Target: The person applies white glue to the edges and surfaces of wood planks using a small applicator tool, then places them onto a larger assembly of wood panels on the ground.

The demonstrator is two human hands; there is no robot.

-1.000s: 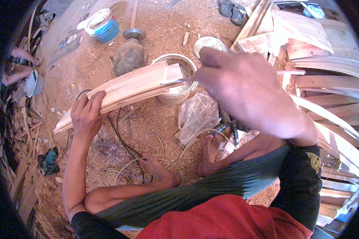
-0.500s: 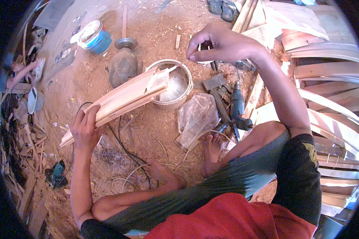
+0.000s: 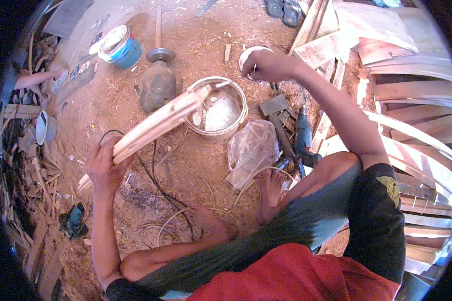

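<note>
My left hand [image 3: 107, 164] is wrapped round a piece of pale wood [image 3: 158, 120] that looks layered, like several thin slats together. It slants up to the right, its far end over the rim of a white bucket [image 3: 217, 134] with whitish stuff inside. My right hand [image 3: 271, 65] hovers at a small white round container [image 3: 249, 51], fingers curled and closed; what they hold, if anything, is hidden. Below that hand lie a hammer-like tool [image 3: 281, 133] and a blue-grey power drill [image 3: 303, 131].
A crumpled clear plastic bag [image 3: 253, 145] lies before my feet, near tangled cables [image 3: 173, 198]. Beyond stand a rusty round-bodied metal object [image 3: 158, 86] and a blue-and-white tub [image 3: 123, 50]. Curved wooden pieces [image 3: 417, 93] fill the right; another person's arm [image 3: 37, 79] shows far left.
The wood has turned in my left hand and now looks narrower. My right hand has come down slightly and left, with its fingers curled more, and the white container beside it now shows.
</note>
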